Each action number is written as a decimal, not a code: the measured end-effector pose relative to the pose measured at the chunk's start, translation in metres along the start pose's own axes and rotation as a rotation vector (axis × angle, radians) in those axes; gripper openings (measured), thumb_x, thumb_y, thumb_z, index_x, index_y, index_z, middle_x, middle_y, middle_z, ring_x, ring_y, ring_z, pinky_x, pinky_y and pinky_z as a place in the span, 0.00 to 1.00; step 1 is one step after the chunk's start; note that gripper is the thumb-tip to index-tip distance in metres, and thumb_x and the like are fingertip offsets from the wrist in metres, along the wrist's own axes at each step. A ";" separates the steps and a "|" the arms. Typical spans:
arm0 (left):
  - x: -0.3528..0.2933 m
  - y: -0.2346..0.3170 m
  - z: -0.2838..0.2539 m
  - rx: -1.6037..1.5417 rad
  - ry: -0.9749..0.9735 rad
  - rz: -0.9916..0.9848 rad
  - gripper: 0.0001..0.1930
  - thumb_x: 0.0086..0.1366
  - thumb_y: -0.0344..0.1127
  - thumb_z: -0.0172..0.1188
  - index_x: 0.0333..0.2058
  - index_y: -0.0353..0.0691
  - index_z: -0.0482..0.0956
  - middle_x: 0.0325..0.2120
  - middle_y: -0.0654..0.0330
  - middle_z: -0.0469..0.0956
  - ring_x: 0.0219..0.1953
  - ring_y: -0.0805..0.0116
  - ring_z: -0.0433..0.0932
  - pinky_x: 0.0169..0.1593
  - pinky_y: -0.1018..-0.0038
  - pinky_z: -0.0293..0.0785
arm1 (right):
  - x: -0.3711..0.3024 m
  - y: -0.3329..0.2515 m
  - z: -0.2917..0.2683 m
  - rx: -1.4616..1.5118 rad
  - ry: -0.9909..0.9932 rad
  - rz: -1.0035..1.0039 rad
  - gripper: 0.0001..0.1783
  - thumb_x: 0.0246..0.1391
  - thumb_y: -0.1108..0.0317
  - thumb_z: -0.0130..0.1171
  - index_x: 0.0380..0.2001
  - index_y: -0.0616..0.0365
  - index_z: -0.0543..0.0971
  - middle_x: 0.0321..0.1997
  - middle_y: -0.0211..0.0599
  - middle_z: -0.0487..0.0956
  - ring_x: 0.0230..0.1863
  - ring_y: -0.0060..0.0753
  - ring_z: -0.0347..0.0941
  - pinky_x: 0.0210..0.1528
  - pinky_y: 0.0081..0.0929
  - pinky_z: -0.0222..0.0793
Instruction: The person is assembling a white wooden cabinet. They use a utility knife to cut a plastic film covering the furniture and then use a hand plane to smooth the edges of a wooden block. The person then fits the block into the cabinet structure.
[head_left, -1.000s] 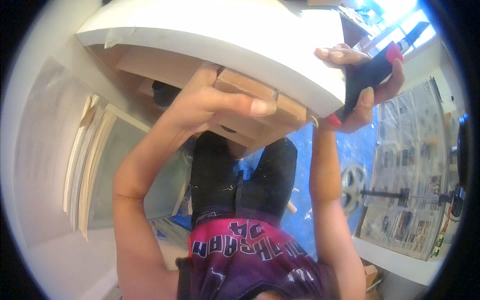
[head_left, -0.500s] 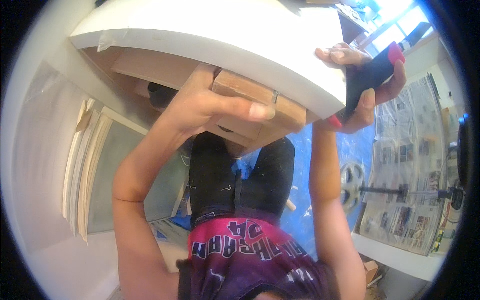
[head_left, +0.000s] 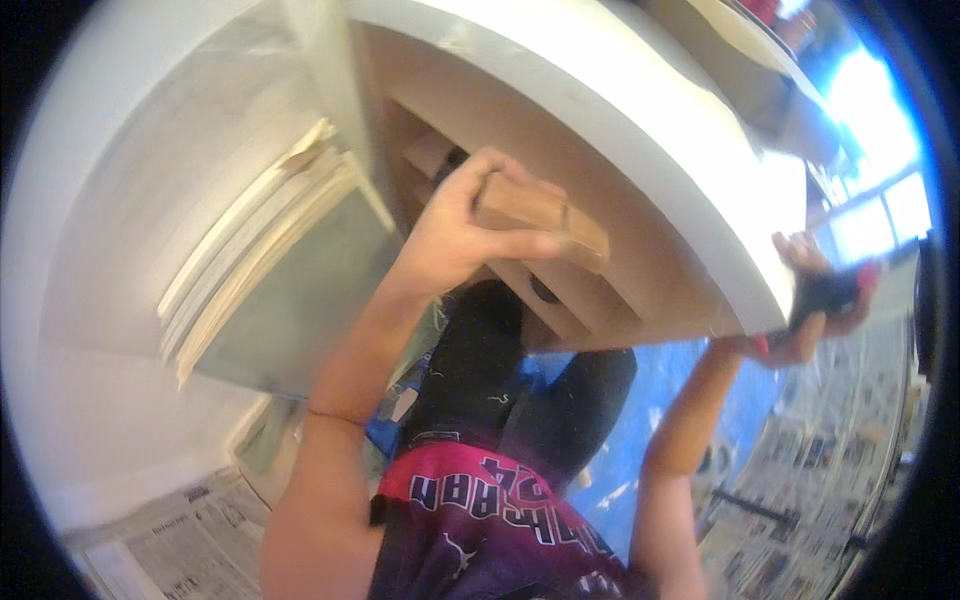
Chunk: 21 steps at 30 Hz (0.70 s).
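Observation:
My left hand grips a brown wooden block, thumb along the near side and fingers around its far end. It hangs in front of the brown inner side of a large piece with a thick, curved white edge. My right hand is closed around a black object with pinkish-red ends, at the right-hand end of that white edge. Blur and my fingers hide what kind of thing it is. Brown slats run below the block.
Several pale-edged panels lean against the wall at left. Blue sheeting covers the floor beyond my legs. Printed newspaper sheets are at right, and more newspaper lies at lower left. A bright window is at upper right.
My left hand has drawn the wooden block away from the underside of the white edge, exposing more of the brown inner side. The view has swung; my right hand still grips the black object.

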<state>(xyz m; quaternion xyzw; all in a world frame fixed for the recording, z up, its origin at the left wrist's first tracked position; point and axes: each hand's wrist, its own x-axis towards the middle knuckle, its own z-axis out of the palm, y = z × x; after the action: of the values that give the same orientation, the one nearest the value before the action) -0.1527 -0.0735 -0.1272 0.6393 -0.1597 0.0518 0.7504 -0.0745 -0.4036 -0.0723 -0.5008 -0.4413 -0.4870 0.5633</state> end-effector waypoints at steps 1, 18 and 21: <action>-0.013 -0.008 -0.011 -0.350 0.094 0.036 0.39 0.64 0.51 0.72 0.65 0.35 0.65 0.56 0.48 0.78 0.58 0.58 0.78 0.58 0.63 0.78 | -0.004 0.007 -0.007 -0.003 -0.048 -0.038 0.37 0.65 0.47 0.42 0.69 0.62 0.59 0.52 0.59 0.79 0.43 0.52 0.84 0.50 0.51 0.81; -0.113 -0.078 -0.024 -0.430 0.414 -0.001 0.33 0.54 0.33 0.80 0.56 0.38 0.72 0.46 0.61 0.79 0.44 0.69 0.81 0.44 0.71 0.81 | 0.009 -0.017 0.017 -0.093 -0.056 0.156 0.37 0.65 0.34 0.48 0.66 0.46 0.67 0.68 0.45 0.68 0.49 0.35 0.81 0.55 0.38 0.85; -0.105 -0.084 -0.034 -0.643 0.249 0.038 0.36 0.53 0.44 0.81 0.56 0.39 0.73 0.50 0.60 0.78 0.50 0.65 0.80 0.52 0.63 0.80 | 0.018 -0.031 0.007 -0.238 -0.146 0.156 0.31 0.69 0.45 0.51 0.68 0.46 0.65 0.66 0.43 0.69 0.50 0.30 0.79 0.55 0.33 0.84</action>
<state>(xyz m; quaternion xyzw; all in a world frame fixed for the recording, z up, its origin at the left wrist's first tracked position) -0.2219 -0.0418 -0.2435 0.3556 -0.0871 0.0902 0.9262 -0.1024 -0.3991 -0.0494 -0.6308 -0.3800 -0.4527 0.5027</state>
